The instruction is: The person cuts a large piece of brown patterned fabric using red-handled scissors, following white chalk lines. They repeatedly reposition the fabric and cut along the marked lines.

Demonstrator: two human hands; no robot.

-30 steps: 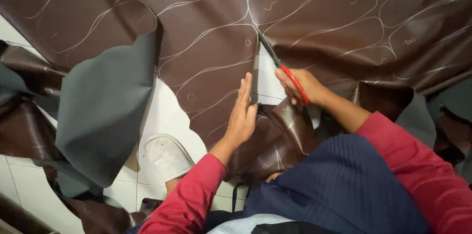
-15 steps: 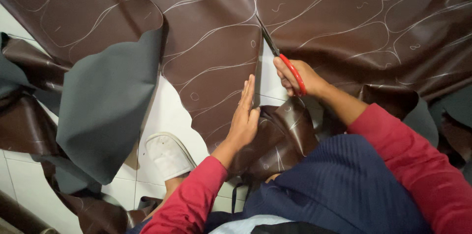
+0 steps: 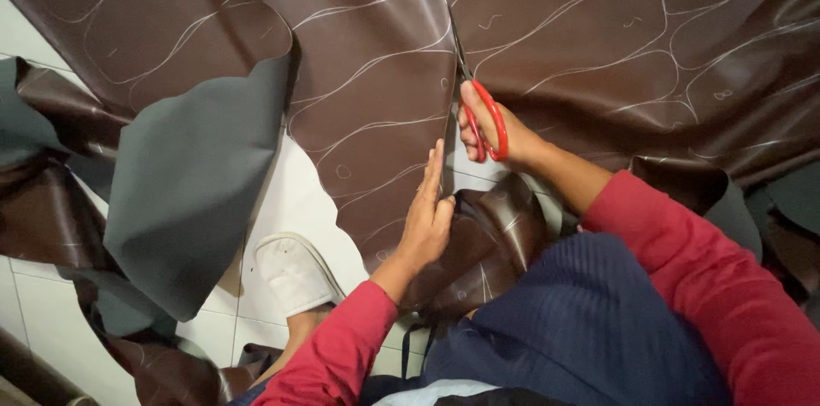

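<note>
Cutting brown sheet (image 3: 547, 22), spread over floor, with red scissors (image 3: 478, 107) gripped in right hand (image 3: 495, 128). Left hand (image 3: 427, 214) laid flat beside cut, fingers extended. Sheet judged limp, slick, light; best pinned flat near blades.

White tiled floor (image 3: 299, 201), brown patterned leatherette sheet (image 3: 359, 81) spread on it, white slipper (image 3: 295, 274)

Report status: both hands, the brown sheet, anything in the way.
Right hand gripping red-handled scissors, blades in the cut. Left hand flat on brown sheet beside the cut line. Nothing blocking the blades; white slipper clear, on the floor.
</note>
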